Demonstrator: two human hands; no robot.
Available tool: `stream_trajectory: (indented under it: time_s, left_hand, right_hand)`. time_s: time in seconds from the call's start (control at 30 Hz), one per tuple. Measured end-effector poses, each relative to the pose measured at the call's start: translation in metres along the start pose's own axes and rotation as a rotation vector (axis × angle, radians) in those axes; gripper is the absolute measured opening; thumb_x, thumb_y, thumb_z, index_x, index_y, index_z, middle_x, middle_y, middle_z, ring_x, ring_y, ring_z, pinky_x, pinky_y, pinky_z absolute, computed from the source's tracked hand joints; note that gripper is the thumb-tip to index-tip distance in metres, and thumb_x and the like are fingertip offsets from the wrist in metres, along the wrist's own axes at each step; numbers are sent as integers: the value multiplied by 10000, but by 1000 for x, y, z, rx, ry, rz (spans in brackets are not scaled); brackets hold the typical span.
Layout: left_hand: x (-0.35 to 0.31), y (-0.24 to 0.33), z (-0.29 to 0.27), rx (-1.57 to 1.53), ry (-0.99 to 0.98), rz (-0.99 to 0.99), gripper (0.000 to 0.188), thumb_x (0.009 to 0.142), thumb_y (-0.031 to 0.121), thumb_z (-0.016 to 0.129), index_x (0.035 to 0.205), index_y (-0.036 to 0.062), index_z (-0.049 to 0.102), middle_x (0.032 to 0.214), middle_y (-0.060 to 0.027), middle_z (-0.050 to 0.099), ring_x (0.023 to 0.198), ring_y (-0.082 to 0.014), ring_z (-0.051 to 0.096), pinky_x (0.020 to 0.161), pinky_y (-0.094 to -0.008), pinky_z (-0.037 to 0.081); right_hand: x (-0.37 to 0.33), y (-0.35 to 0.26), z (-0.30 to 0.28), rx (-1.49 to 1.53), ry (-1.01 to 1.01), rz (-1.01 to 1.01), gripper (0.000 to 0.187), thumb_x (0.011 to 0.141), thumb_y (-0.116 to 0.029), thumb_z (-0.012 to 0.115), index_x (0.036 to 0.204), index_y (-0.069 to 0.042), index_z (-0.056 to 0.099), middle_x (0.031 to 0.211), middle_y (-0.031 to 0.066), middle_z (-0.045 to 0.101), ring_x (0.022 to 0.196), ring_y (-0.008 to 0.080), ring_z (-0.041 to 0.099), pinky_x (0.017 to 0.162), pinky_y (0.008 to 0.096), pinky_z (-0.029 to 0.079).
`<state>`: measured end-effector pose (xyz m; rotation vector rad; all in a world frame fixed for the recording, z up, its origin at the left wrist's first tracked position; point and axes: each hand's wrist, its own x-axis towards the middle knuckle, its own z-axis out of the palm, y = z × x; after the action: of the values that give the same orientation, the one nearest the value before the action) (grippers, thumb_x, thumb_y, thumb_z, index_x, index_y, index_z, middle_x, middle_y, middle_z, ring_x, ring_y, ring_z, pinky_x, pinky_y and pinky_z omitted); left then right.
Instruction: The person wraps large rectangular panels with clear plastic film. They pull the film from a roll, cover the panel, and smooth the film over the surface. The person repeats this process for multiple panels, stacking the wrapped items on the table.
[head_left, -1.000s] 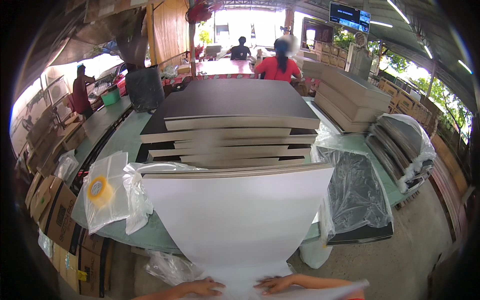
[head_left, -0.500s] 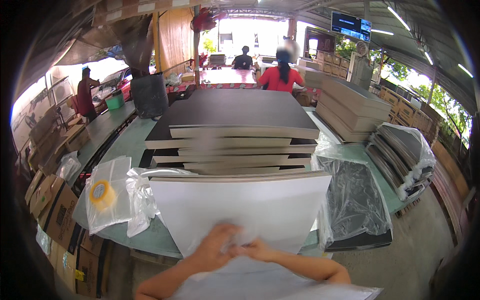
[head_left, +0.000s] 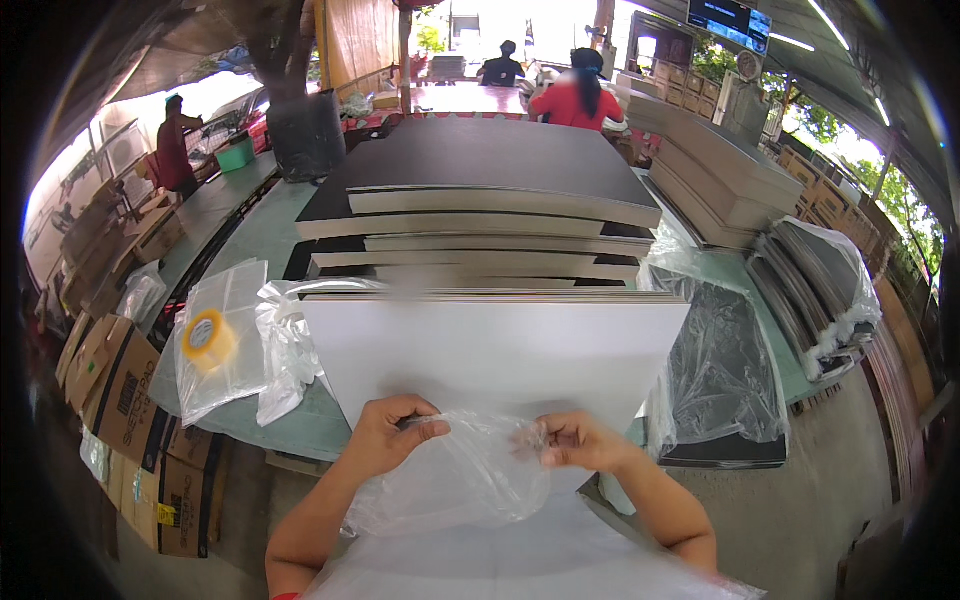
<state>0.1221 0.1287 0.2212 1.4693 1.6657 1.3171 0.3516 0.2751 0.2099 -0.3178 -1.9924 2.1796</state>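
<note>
A clear plastic bag (head_left: 455,490) is stretched between my two hands, its upper edge raised. My left hand (head_left: 392,436) pinches one side of that edge between thumb and fingers. The other side is pinched by my right hand (head_left: 580,442). More of the thin plastic drapes down over my front at the bottom of the view. Just beyond my hands, a white board stack (head_left: 500,345) stands tilted on edge, its white face toward me. Behind it lie stacked black-topped boards (head_left: 490,160) with pale edges, the layers offset from one another.
On the left, a tape roll (head_left: 207,337) rests on flat plastic bags (head_left: 235,375) on the green table (head_left: 245,240). Plastic-wrapped black boards (head_left: 715,370) lie at right, with wrapped bundles (head_left: 815,290) beyond. Cardboard boxes (head_left: 140,420) stand lower left. A person in red (head_left: 575,100) works ahead.
My hands, close together before, have moved apart and up, spreading the plastic bag between them. The whole view has tipped downward a little, so the far things sit higher.
</note>
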Motion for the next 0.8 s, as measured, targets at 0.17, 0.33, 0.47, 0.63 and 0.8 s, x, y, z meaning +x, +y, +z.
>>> stream_trajectory:
  time_s: [0.17, 0.33, 0.47, 0.63, 0.8]
  left_hand:
    - [-5, 27, -3, 339, 154, 201, 196, 697, 144, 670, 778, -8, 576, 693, -71, 554, 619, -164, 515, 600, -248, 410]
    - [-19, 54, 13, 390, -64, 247, 188, 725, 186, 641, 734, 18, 557, 660, -77, 522, 602, -192, 501, 551, -277, 399]
    - [-26, 43, 46, -86, -253, 46, 212, 743, 175, 617, 651, 18, 507, 614, -73, 496, 576, -137, 472, 520, -262, 379]
    - [-55, -22, -76, 374, 455, -210, 141, 714, 60, 557, 595, 21, 493, 558, 9, 468, 534, -69, 430, 493, -226, 359]
    - [-44, 56, -30, 331, 534, 438, 152, 737, 122, 575, 840, 51, 489, 803, -70, 516, 784, -154, 492, 643, -297, 410]
  right_hand:
    - [1, -5, -10, -137, -54, 88, 142, 722, -119, 655, 731, -7, 569, 683, 29, 568, 619, 78, 507, 560, 217, 404]
    - [6, 5, 31, 138, 18, -6, 276, 779, -291, 597, 661, -47, 543, 561, -24, 480, 499, 64, 421, 462, 213, 339]
    - [15, -14, 68, 443, 109, 146, 327, 794, -368, 552, 629, -88, 517, 549, -42, 430, 497, 77, 382, 452, 240, 313]
    - [-13, -2, 21, 614, 209, -45, 299, 816, -299, 538, 621, -75, 505, 605, -14, 483, 542, 96, 422, 500, 240, 350]
    - [-5, -21, 49, 14, 67, -161, 193, 800, -196, 562, 706, -28, 549, 741, 61, 545, 697, 146, 505, 655, 260, 412]
